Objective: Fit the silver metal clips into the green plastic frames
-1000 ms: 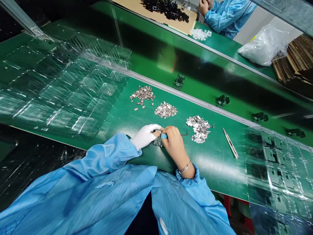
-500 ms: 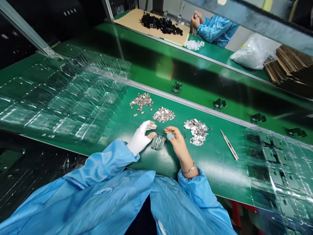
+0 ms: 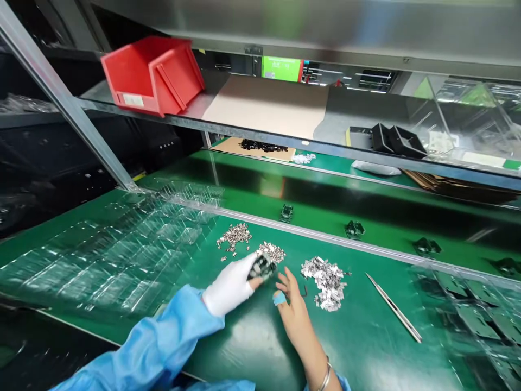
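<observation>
- Left hand (image 3: 231, 283) — pinching a dark green part (image 3: 264, 267) over the counter (image 3: 248, 336).
- Right hand (image 3: 294, 308) — fingers spread, beside it.
- Small metal pieces (image 3: 236, 234) near the counter's far edge.

The white-gloved left hand (image 3: 231, 286) has its grip around a blurred, dark green part (image 3: 261, 267) over the green counter (image 3: 252, 347). At four o'clock from that part is the bare right hand (image 3: 293, 306), near but apart, its fingers spread, a blue band (image 3: 279, 298) on one digit. A heap of small silvery pieces (image 3: 273, 251) lies at one o'clock, flat metal pieces (image 3: 329, 290) at three, and a slim pointed tool (image 3: 393, 308) farther that way. Clear trays (image 3: 122, 255) spread at nine; a red bin (image 3: 140, 100) sits on the shelf (image 3: 260, 133) at eleven.
</observation>
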Available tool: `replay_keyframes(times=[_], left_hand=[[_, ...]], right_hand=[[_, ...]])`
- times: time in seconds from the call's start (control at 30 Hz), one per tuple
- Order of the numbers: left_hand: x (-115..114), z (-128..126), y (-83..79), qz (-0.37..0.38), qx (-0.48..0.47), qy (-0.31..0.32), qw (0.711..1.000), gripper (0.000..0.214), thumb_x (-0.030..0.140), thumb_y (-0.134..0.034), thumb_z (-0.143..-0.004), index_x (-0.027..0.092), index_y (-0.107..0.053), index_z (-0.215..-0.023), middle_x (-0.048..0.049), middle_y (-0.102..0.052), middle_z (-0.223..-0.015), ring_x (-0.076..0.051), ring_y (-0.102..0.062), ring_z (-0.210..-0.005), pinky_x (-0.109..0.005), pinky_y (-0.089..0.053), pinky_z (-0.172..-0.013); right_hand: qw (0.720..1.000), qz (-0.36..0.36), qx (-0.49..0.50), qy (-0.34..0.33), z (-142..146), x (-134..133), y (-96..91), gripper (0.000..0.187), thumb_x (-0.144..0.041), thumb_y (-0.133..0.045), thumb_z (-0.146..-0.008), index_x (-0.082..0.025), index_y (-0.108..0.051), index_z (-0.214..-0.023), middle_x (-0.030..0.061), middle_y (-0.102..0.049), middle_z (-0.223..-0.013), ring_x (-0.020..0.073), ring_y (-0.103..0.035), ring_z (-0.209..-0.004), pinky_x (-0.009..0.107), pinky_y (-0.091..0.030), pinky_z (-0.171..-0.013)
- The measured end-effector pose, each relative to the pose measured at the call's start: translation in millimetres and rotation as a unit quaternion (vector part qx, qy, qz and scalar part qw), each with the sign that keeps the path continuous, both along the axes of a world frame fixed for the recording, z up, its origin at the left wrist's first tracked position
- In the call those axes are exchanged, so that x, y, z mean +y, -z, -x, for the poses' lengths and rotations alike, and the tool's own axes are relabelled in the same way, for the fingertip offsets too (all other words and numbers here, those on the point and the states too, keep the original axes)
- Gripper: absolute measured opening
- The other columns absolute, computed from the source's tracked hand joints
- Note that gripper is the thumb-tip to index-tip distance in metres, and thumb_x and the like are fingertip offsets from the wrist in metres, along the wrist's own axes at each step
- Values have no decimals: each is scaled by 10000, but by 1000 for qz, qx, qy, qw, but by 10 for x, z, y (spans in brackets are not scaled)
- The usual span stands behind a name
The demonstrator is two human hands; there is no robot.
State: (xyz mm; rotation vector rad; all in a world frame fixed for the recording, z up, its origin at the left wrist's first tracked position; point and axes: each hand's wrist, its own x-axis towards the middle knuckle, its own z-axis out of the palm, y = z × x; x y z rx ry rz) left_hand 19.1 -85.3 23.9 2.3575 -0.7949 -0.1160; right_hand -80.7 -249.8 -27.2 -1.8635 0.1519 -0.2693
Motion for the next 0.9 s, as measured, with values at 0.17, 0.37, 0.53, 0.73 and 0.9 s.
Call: replay_keyframes(times=[0.17, 0.37, 0.53, 0.73, 0.9], left_hand=[[-190, -1301, -409, -108, -31, -228, 967, 439, 432, -474, -886, 187, -441, -1249, -127, -652, -1072, -279, -635, -931, -346, -459, -749], [-234, -2247, -387, -178, -75, -285, 939, 436, 332, -557, -829, 71, -511, -1175, -254, -462, -1320, -389, -284, -1329, -499, -252, -1033], [-123, -2386, -199, -207, -64, -275, 937, 472, 392, -550, -822, 75, -521, -1171, -249, -399, -1371, -409, -240, -1324, -518, -246, -1015], [-115, -2523, -196, -209, -32, -273, 939, 660, 467, -654, -746, 82, -460, -1245, -244, -415, -1354, -391, -307, -1297, -455, -319, -991], [184, -2669, -469, -176, 7, -273, 946, 550, 516, -581, -833, 150, -505, -1237, -152, -515, -1295, -288, -490, -1186, -407, -402, -969]], right_hand=[[998, 62, 18, -25, 114, -34, -75, 552, -288, -484, -867, -246, -368, -1404, 104, -514, -1363, 206, -613, -1110, 335, -550, -868], [988, 147, 14, -53, 127, -13, -51, 568, -190, -469, -827, -242, -404, -1390, 94, -509, -1352, 205, -637, -1063, 324, -551, -885], [982, 183, 27, -45, 90, -61, -54, 563, -171, -463, -823, -236, -422, -1381, 87, -513, -1356, 226, -619, -1104, 324, -560, -874], [980, 191, 16, -54, 76, -92, -1, 492, -219, -457, -857, -262, -460, -1346, 80, -537, -1328, 215, -647, -1035, 311, -577, -816], [981, 181, 12, -64, 76, -136, 60, 435, -275, -435, -882, -234, -478, -1313, 108, -552, -1287, 215, -663, -991, 299, -585, -722]])
